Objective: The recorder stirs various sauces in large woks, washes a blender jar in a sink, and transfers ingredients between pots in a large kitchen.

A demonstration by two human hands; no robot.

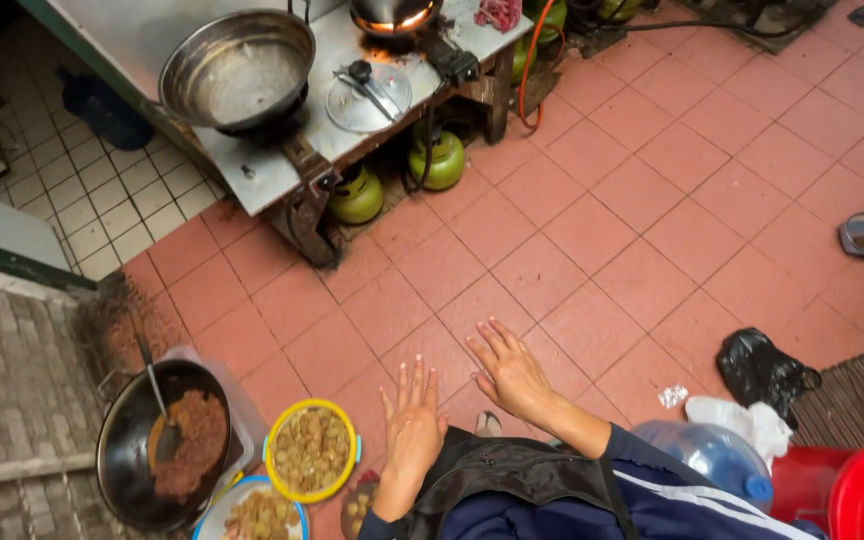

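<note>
hands: left hand [414,428] & right hand [508,372] both flat open, fingers spread, side by side but apart, holding nothing, above the floor.
nearest food: yellow bowl [312,450] of fried bits just left of left hand; blue-rim plate [257,515] below it; dark wok [162,455] w/ brown mince & ladle further left.
risk: a careless sweep could tip the bowl, all sit on the floor.
floor: red tiles [642,220], black bag [760,368], water jug [712,455] on the right.
far: steel stove bench [282,165] w/ big empty wok [237,68], lit burner [392,18] right over green gas cylinders [439,160], fire hazard imo.
</note>
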